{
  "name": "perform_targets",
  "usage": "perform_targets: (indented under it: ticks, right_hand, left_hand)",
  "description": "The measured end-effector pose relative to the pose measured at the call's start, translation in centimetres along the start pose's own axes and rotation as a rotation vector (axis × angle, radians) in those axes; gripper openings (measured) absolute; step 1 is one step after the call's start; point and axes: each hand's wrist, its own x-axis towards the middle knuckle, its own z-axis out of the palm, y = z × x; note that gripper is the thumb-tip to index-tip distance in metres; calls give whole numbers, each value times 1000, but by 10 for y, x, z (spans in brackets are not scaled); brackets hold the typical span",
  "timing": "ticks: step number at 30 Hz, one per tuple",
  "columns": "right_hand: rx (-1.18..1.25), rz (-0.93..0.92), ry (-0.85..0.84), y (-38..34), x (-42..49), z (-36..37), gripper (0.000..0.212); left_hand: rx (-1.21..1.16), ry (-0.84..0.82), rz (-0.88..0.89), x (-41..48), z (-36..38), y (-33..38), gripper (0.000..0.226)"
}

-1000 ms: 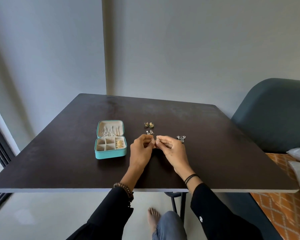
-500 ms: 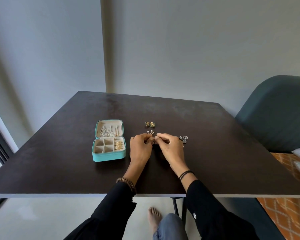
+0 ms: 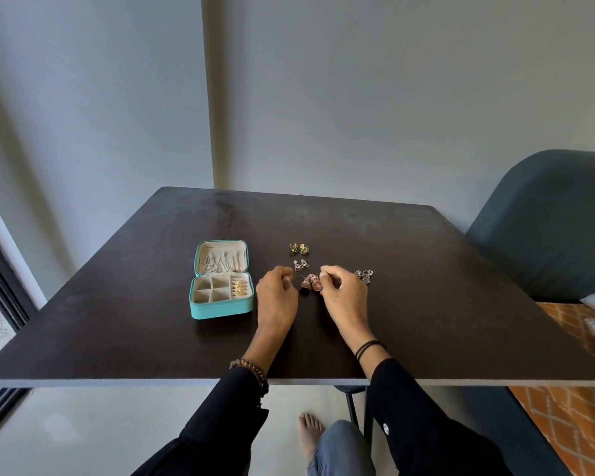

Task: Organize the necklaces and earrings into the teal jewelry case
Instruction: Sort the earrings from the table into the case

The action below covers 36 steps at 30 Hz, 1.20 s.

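left hand (image 3: 277, 297): close to us on the table, fingers curled, tips pressed close. We cannot tell if it holds anything.
right hand (image 3: 345, 294): near the left one, fingers curled too. Its thumb side touches the brown earrings, but we cannot tell if it holds them.
brown earrings (image 3: 310, 282): bell-shaped, lying between our two hands.
teal jewelry case (image 3: 220, 308): open, just left of our left hand. We see gold earrings (image 3: 239, 288) in its right slot and silver necklaces (image 3: 216, 265) in the lid.
triangle earrings (image 3: 300, 266): just past the brown ones.
dark silver earrings (image 3: 364, 275): just behind our right hand.
gold and green earrings (image 3: 299, 248): farthest from us.
table (image 3: 461, 304): dark, under everything.
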Motion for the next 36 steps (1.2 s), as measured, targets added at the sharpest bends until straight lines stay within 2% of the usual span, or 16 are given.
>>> perform_targets:
  ticks: [5,12,22,28,36]
  right_hand:
    - [-3,-2,-3,-1,-13,-8,22]
    - [122,70,-22,9,-30,-31,16]
    - [89,129,48,50,-8,-81,18]
    - [18,73,39,59,13,-78,18]
    - [-38,-16,43,69,37,-68,5]
  left_hand:
    - [-1,10,30,-17,-6,3,30]
    - [-36,23,140,-41,-1,14,27]
    - [-73,-181,171,-60,52,34,28]
    - [-24,-132,198,-40,77,39,23]
    - [46,-126,250,-18,95,47,27]
